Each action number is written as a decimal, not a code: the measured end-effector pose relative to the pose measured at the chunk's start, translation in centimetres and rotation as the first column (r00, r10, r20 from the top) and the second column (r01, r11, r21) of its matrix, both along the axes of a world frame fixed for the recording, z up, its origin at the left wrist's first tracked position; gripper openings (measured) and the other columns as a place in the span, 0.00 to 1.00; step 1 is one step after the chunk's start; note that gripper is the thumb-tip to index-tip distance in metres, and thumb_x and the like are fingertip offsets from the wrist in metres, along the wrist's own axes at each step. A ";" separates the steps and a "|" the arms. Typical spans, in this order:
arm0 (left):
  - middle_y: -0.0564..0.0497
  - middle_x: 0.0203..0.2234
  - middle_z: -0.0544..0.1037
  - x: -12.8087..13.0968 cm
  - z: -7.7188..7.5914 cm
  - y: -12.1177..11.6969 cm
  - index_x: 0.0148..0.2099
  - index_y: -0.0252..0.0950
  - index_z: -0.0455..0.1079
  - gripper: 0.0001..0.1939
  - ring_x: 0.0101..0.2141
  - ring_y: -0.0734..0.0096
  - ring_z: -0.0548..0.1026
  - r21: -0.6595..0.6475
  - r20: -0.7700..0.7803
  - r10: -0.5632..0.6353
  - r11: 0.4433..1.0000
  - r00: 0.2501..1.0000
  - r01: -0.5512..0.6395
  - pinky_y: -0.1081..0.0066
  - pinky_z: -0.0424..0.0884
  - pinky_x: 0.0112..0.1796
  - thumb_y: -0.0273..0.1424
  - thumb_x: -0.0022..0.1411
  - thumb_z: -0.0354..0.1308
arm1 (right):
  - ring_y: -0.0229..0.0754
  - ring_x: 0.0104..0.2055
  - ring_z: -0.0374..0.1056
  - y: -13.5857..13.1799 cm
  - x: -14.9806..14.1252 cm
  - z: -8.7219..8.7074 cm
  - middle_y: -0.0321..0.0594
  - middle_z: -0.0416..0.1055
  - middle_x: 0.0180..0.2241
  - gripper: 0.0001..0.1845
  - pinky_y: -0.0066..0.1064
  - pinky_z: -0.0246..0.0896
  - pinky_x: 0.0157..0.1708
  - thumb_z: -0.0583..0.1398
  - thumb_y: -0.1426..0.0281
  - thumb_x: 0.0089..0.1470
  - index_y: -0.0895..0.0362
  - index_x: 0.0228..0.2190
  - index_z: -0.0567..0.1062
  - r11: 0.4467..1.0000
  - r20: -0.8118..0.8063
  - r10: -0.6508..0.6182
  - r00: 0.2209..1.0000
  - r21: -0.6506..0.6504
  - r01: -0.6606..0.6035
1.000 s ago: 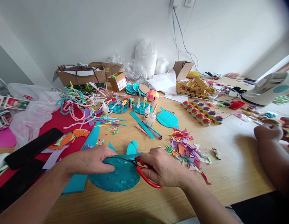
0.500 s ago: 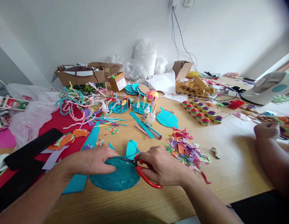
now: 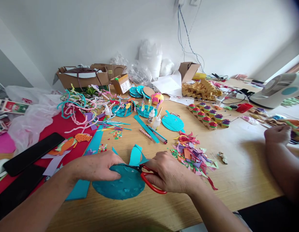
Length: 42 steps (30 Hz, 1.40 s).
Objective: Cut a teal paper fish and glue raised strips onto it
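One round, blue, foam-like disc is at the near side of the wooden tabletop, pinched in the left fingers. Right fingers grip red-handled metal scissors. The near edge looks done; some far edge seems left.

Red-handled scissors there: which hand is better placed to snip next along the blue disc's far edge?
Probably the right hand. It holds the red-handled scissors, blades along the blue disc at its far edge. The left hand grips the disc, thumb on top, so seems better suited to steadying.
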<state>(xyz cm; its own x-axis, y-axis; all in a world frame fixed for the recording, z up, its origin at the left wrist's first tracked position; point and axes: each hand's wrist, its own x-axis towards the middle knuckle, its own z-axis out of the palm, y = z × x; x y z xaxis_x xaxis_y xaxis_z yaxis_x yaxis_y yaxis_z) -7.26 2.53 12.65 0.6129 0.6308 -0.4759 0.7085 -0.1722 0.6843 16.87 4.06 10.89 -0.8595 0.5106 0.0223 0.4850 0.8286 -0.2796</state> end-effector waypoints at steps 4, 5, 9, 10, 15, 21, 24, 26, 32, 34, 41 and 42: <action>0.57 0.30 0.77 -0.3 -0.4 0.1 0.37 0.39 0.74 0.12 0.32 0.67 0.74 0.025 0.041 0.037 0.999 0.998 -0.038 0.76 0.64 0.32 0.28 0.51 0.52 | 0.35 0.22 0.59 -0.1 0.1 -0.4 0.38 0.70 0.22 0.16 0.31 0.38 0.24 0.51 0.60 0.59 0.57 0.26 0.69 0.999 0.007 -0.032 0.999 -0.011 0.032; 0.57 0.32 0.78 -0.5 -0.6 0.1 0.41 0.40 0.74 0.14 0.34 0.66 0.74 0.014 0.064 0.055 0.998 0.996 -0.056 0.75 0.65 0.33 0.29 0.52 0.53 | 0.35 0.22 0.60 -0.1 0.1 -0.6 0.38 0.70 0.22 0.16 0.31 0.38 0.24 0.51 0.60 0.59 0.57 0.27 0.69 0.999 0.006 -0.039 0.999 -0.012 0.039; 0.55 0.40 0.79 -1.5 -1.7 -0.5 0.50 0.42 0.71 0.20 0.41 0.62 0.74 -0.047 0.109 0.156 0.987 0.982 -0.152 0.71 0.68 0.40 0.36 0.54 0.56 | 0.35 0.23 0.60 -0.1 0.2 -1.0 0.37 0.70 0.22 0.15 0.31 0.38 0.24 0.51 0.61 0.59 0.57 0.28 0.69 0.998 0.003 -0.068 0.998 -0.011 0.068; 0.54 0.42 0.78 -1.7 -2.1 -0.7 0.51 0.42 0.71 0.21 0.42 0.61 0.74 -0.039 0.108 0.197 0.980 0.974 -0.194 0.69 0.67 0.43 0.38 0.54 0.57 | 0.35 0.23 0.61 -0.2 0.2 -1.1 0.37 0.70 0.22 0.15 0.31 0.38 0.24 0.51 0.61 0.59 0.57 0.28 0.69 0.997 0.001 -0.073 0.997 -0.012 0.073; 0.53 0.43 0.79 -2.8 -5.0 -2.1 0.50 0.42 0.71 0.23 0.44 0.58 0.74 -0.059 0.185 0.428 0.904 0.885 -0.424 0.65 0.67 0.45 0.43 0.53 0.58 | 0.35 0.22 0.60 -0.3 0.1 -1.4 0.38 0.70 0.22 0.16 0.31 0.38 0.24 0.51 0.61 0.60 0.57 0.28 0.69 0.997 -0.008 -0.081 0.997 -0.022 0.080; 0.54 0.33 0.79 -3.1 -6.9 -3.0 0.42 0.41 0.74 0.16 0.35 0.63 0.75 -0.051 0.287 0.474 0.875 0.833 -0.481 0.69 0.70 0.38 0.44 0.55 0.57 | 0.35 0.23 0.61 -0.3 0.0 -0.9 0.38 0.71 0.23 0.15 0.30 0.40 0.25 0.50 0.61 0.60 0.57 0.28 0.69 0.997 0.003 -0.061 0.998 -0.053 0.061; 0.54 0.33 0.78 -3.0 -6.4 -3.0 0.40 0.41 0.74 0.13 0.35 0.65 0.74 -0.021 0.290 0.411 0.905 0.864 -0.424 0.70 0.69 0.38 0.42 0.57 0.56 | 0.36 0.24 0.62 -0.3 0.0 -0.7 0.38 0.71 0.23 0.13 0.29 0.41 0.25 0.50 0.62 0.60 0.56 0.30 0.68 0.997 0.003 -0.046 0.999 -0.069 0.047; 0.54 0.32 0.78 -2.7 -5.7 -2.9 0.39 0.40 0.74 0.12 0.35 0.65 0.73 0.006 0.287 0.357 0.927 0.889 -0.374 0.71 0.68 0.37 0.40 0.58 0.56 | 0.35 0.23 0.62 -0.3 0.0 -0.7 0.38 0.71 0.24 0.13 0.29 0.41 0.25 0.51 0.62 0.59 0.56 0.29 0.68 0.996 0.003 -0.040 0.999 -0.077 0.041; 0.54 0.30 0.75 -2.0 -4.2 -2.4 0.37 0.38 0.72 0.13 0.33 0.68 0.71 0.053 0.247 0.267 0.956 0.932 -0.288 0.72 0.66 0.35 0.40 0.59 0.53 | 0.36 0.24 0.62 -0.3 -0.1 -0.7 0.39 0.71 0.24 0.13 0.29 0.43 0.25 0.51 0.62 0.59 0.57 0.29 0.69 0.996 -0.008 -0.033 0.999 -0.087 0.032; 0.53 0.31 0.75 -1.9 -4.0 -2.2 0.37 0.38 0.72 0.13 0.35 0.66 0.71 0.079 0.236 0.249 0.959 0.940 -0.273 0.70 0.66 0.37 0.40 0.59 0.52 | 0.36 0.24 0.62 -0.3 0.0 -0.7 0.39 0.71 0.24 0.14 0.29 0.44 0.26 0.51 0.62 0.59 0.57 0.29 0.69 0.996 -0.009 -0.037 0.999 -0.084 0.036; 0.52 0.31 0.76 -1.9 -3.3 -2.0 0.36 0.36 0.72 0.13 0.34 0.66 0.71 0.106 0.199 0.223 0.963 0.954 -0.247 0.70 0.66 0.37 0.39 0.59 0.51 | 0.36 0.24 0.62 -0.3 0.2 -0.6 0.39 0.71 0.23 0.16 0.29 0.44 0.26 0.50 0.62 0.60 0.57 0.28 0.70 0.998 -0.013 -0.028 1.000 -0.063 0.027; 0.52 0.32 0.76 -2.0 -3.2 -2.0 0.36 0.37 0.72 0.13 0.35 0.65 0.72 0.112 0.189 0.216 0.964 0.958 -0.240 0.69 0.66 0.38 0.39 0.59 0.51 | 0.36 0.24 0.62 -0.3 0.2 -0.6 0.39 0.71 0.23 0.15 0.29 0.44 0.25 0.50 0.62 0.60 0.57 0.28 0.70 0.998 -0.011 -0.029 1.000 -0.062 0.029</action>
